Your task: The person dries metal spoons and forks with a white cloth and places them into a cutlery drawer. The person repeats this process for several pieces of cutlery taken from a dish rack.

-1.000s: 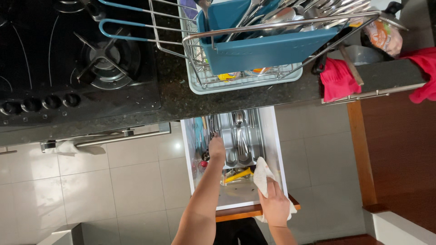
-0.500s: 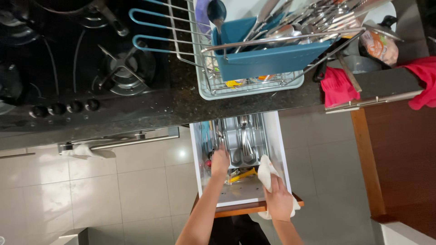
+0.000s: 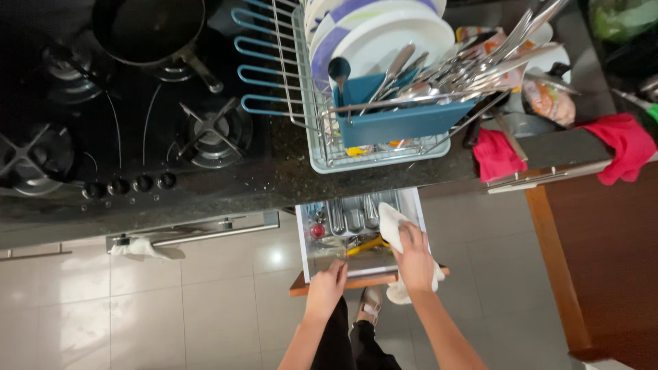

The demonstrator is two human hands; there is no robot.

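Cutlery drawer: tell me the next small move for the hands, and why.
Probably push the cutlery drawer shut with the left hand. That hand rests on the drawer's front edge and holds nothing that shows, the right hand only grips a white cloth over the open drawer, and the drawer is already partly under the counter. The right hand should lift clear first.

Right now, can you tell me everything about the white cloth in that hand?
The cloth is white, soft and crumpled, like a dish towel. The right hand holds it bunched, fingers wrapped over the middle. One end sticks up over the open drawer, above the cutlery; the other end hangs down below the hand, past the drawer's wooden front. It looks plain, with no pattern that can be seen. Only the right hand clearly touches it.
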